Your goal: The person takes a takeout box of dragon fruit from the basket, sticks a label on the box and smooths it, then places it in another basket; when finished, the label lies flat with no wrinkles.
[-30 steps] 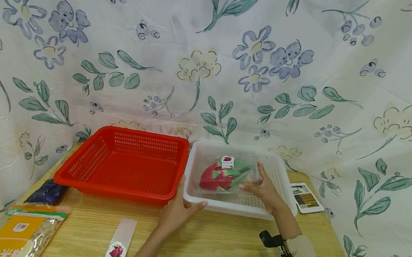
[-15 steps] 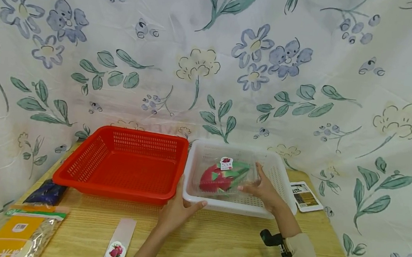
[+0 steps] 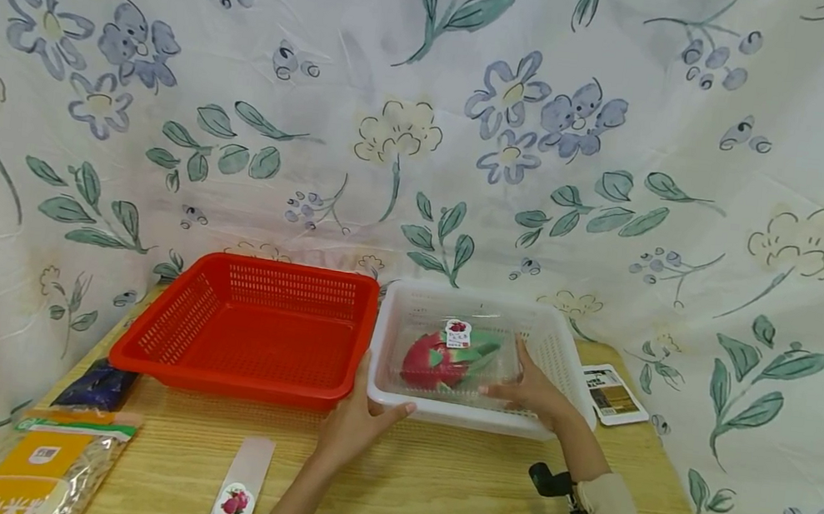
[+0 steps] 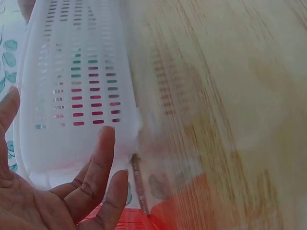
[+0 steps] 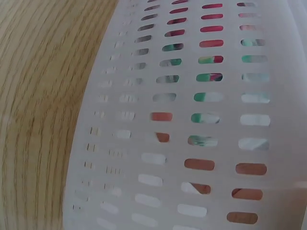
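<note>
In the head view, a clear plastic box (image 3: 479, 369) with a red and green dragon fruit (image 3: 434, 362) inside sits low in the white basket (image 3: 441, 411). A small white sticker (image 3: 458, 334) is on its lid. My right hand (image 3: 537, 387) holds the box by its right end, thumb at the near edge and fingers at the far side. In the right wrist view the basket wall (image 5: 283, 143) hides most of that hand. My left hand (image 3: 353, 422) is at the white basket's front left corner, fingers extended and thumb spread, as the left wrist view also shows.
A red basket (image 3: 277, 394) stands left of the white one. On the table lie a long dragon fruit label strip (image 3: 248, 453), a yellow grain bag (image 3: 35, 469), a dark blue packet (image 3: 95, 385) and a white card (image 3: 616, 396). A flowered curtain hangs behind.
My right hand has lowered the clear box with the dragon fruit deeper into the white basket and slightly right. The left hand has not visibly moved.
</note>
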Demonstrator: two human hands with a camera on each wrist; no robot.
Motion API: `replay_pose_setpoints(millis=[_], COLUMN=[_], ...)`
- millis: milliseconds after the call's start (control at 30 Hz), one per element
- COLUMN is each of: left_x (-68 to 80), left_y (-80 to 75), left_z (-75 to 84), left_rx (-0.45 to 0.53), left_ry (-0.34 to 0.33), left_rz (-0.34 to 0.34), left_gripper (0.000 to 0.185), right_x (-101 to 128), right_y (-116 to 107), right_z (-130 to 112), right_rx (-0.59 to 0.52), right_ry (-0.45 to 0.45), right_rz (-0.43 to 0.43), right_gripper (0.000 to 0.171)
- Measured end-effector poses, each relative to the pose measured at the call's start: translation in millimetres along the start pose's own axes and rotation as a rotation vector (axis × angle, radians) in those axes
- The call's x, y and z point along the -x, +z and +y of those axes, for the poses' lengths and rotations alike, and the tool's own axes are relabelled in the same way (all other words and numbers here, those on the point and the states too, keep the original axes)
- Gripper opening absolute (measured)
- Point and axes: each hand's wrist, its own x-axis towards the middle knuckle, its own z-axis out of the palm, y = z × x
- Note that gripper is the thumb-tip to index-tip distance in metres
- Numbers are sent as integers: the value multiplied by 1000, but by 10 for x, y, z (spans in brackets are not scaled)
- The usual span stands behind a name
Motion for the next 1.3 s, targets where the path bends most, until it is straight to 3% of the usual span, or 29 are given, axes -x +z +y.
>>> replay_pose_setpoints(millis=[333,967,1167,1300], left_x=[5,-20,28,132], left_y=[-9,0,3,-77], left_z=[10,27,-23,4], left_rx=[-66,-81,-59,-22], left_ry=[-15,-29,53,87], left_rz=[13,13,27,-8], left_gripper=[115,115,110,106], right_x=[-31,8,40,97], right_y=[2,-30,-25,-48], right_z=[39,19,-5,-52], right_rx=[88,151,284,347], right_ry=[39,103,74,59], right_rz=[11,19,67,107], right_gripper=[127,117,117,115])
